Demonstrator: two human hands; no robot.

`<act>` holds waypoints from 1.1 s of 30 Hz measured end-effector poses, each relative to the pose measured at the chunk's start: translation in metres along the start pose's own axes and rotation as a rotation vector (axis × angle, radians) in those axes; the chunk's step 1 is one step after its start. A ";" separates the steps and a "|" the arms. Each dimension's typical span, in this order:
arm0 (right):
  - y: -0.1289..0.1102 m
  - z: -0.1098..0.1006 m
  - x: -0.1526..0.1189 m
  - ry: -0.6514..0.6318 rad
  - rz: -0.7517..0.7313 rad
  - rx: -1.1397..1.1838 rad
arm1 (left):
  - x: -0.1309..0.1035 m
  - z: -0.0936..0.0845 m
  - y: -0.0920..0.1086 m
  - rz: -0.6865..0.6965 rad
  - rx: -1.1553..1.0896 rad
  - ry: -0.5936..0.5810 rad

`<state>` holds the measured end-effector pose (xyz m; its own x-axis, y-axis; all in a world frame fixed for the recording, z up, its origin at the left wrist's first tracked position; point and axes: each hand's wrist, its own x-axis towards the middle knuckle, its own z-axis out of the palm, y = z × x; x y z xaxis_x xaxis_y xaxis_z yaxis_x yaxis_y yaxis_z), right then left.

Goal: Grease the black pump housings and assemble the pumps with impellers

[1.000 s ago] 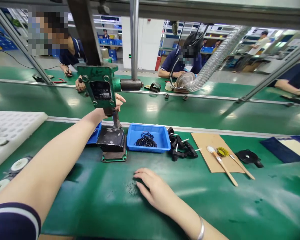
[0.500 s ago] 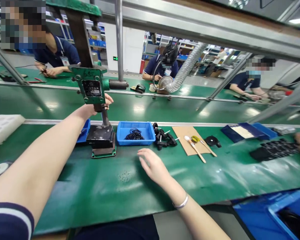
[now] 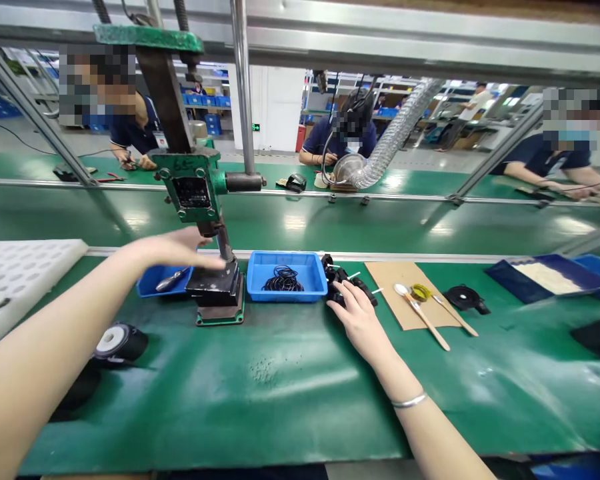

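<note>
Blk parts by R hand fingers, contact unclear.

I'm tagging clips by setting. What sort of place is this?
Most likely a factory assembly workshop: a green metal press stands on a long green worktop beside a blue rectangular plastic tray of thin black loops; people in dark blue shirts work opposite.

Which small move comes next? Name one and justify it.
Probably have the right hand close its fingers on one of the black parts: that hand is at their pile, fingertips over the nearest pieces, though any grip is hidden. The left hand, blurred near the press base, appears to hold nothing.
</note>
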<state>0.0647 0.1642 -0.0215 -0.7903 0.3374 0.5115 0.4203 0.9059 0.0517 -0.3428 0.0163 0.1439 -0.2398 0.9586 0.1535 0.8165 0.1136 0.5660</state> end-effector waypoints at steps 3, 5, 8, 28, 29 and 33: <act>0.004 0.005 -0.002 0.007 -0.023 -0.042 | -0.021 0.020 0.002 0.065 0.111 -0.272; 0.006 0.005 -0.002 0.017 -0.022 -0.037 | -0.026 0.036 0.004 0.105 0.259 -0.361; 0.008 0.003 -0.002 0.004 -0.036 -0.024 | -0.024 0.049 0.005 0.101 0.414 -0.371; -0.026 -0.057 -0.010 0.154 0.207 0.277 | -0.017 0.049 0.003 0.134 0.435 -0.367; -0.031 -0.061 -0.009 0.154 0.238 0.347 | -0.017 0.050 0.002 0.137 0.435 -0.365; -0.048 -0.072 -0.006 0.154 0.275 0.504 | -0.017 0.051 -0.002 0.128 0.451 -0.346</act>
<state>0.0813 0.1006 0.0346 -0.5927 0.5702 0.5689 0.3072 0.8129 -0.4947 -0.3131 0.0129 0.0985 -0.0006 0.9930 -0.1182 0.9888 0.0183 0.1480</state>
